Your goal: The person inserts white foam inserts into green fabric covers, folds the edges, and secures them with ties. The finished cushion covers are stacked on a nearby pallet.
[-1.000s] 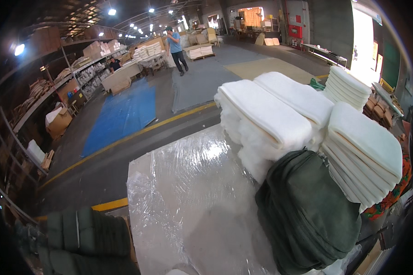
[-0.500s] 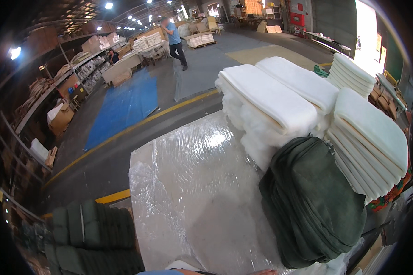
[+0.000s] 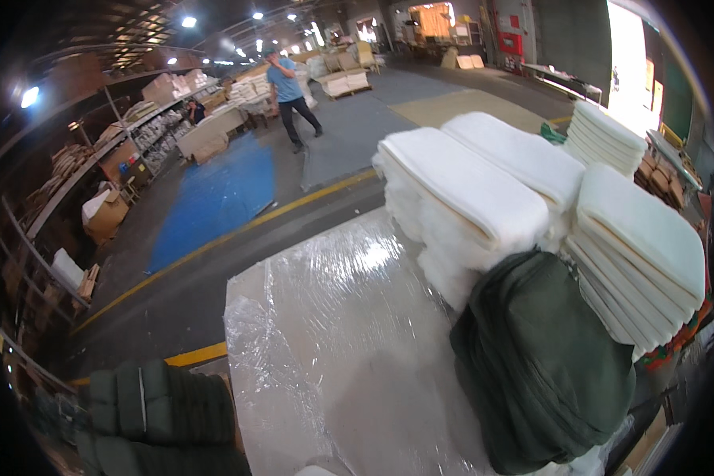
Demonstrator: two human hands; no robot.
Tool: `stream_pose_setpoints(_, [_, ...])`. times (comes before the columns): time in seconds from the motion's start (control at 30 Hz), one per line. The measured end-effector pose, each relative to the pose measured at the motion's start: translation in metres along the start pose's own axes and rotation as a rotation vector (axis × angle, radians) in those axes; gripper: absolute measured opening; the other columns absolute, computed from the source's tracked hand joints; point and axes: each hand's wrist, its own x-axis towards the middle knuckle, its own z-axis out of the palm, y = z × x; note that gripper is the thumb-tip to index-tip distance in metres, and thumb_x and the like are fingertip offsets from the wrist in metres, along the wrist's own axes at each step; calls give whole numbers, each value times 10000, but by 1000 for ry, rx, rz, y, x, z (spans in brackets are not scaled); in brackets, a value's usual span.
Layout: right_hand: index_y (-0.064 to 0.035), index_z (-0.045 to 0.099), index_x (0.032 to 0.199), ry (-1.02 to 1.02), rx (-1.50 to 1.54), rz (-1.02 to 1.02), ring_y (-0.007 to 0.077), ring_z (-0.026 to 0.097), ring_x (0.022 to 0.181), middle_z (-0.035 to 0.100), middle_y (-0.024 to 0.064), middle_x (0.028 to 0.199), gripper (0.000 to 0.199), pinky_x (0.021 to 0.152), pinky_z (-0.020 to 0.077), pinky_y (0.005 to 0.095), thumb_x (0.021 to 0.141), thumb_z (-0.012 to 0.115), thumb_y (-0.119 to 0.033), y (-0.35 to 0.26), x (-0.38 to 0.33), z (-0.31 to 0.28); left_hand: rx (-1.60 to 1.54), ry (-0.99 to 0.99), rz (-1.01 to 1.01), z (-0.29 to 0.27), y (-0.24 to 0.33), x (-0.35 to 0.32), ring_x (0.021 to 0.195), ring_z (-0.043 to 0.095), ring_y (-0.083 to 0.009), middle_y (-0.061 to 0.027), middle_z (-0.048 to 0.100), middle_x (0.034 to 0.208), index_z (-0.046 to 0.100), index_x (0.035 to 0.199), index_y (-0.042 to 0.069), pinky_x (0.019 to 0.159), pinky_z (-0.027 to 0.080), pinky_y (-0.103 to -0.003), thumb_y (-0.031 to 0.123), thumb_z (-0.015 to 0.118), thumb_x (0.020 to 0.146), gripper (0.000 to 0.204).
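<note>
Neither of my hands shows in the head view. Directly before me lies a work surface wrapped in clear plastic film point(image 3: 333, 317), creased and shiny toward its far edge. On its right side rests a stack of dark green fabric covers point(image 3: 547, 357), the top one slightly rumpled. Behind the covers sit two piles of folded white wadding, a nearer pile point(image 3: 460, 186) with fluffy sides and another pile point(image 3: 523, 155) beside it. Further right leans a layered stack of white padding sheets point(image 3: 642, 238).
Dark green cushions point(image 3: 163, 401) are stacked at the lower left. Another white stack point(image 3: 607, 135) stands at the far right. Beyond a yellow floor line lies a blue floor sheet point(image 3: 214, 198). A person in a blue shirt point(image 3: 285, 91) stands past it; loaded shelving point(image 3: 95, 151) runs along the left.
A bit of hand and blue sleeve at the bottom edge has left the picture. The view has tilted slightly, so things sit lower. The distant person has shifted left and changed stance.
</note>
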Motion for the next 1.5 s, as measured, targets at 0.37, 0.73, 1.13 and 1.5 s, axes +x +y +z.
stream_pose_setpoints(0.37, [-23, 785, 1009, 1, -182, -22, 146, 643, 930, 741, 52, 951, 225, 859, 520, 340, 932, 675, -204, -37, -9, 13, 25, -61, -120, -17, 22, 6, 1296, 555, -367, -158, 651, 1259, 689, 1198, 6, 1192, 370, -527, 186, 661, 825, 415])
stream_pose_setpoints(0.73, [5, 442, 1517, -336, 440, 126, 263, 552, 1328, 560, 160, 1454, 713, 1119, 466, 419, 921, 798, -162, -47, -46, 10, -31, -47, -137, -28, 22, 9, 1343, 538, -380, -154, 645, 1290, 686, 1199, 11, 1197, 364, -532, 162, 660, 841, 389])
stream_pose_setpoints(1.13, [34, 651, 1322, -319, 205, 159, 275, 673, 1141, 707, 147, 1255, 503, 1016, 539, 413, 876, 828, -118, -33, 4, 23, 1, 20, -64, -28, 24, 17, 1295, 565, -411, -184, 652, 1271, 706, 1037, 21, 1159, 401, -545, 230, 705, 854, 277])
stream_pose_setpoints(1.5, [-62, 717, 1265, -244, -278, -230, 256, 668, 1126, 726, 118, 1254, 477, 993, 535, 407, 834, 844, -221, -50, 27, 34, 72, 29, 7, -39, 37, 30, 1094, 653, -361, -173, 688, 1117, 716, 1016, 27, 963, 520, -513, 211, 701, 900, 218])
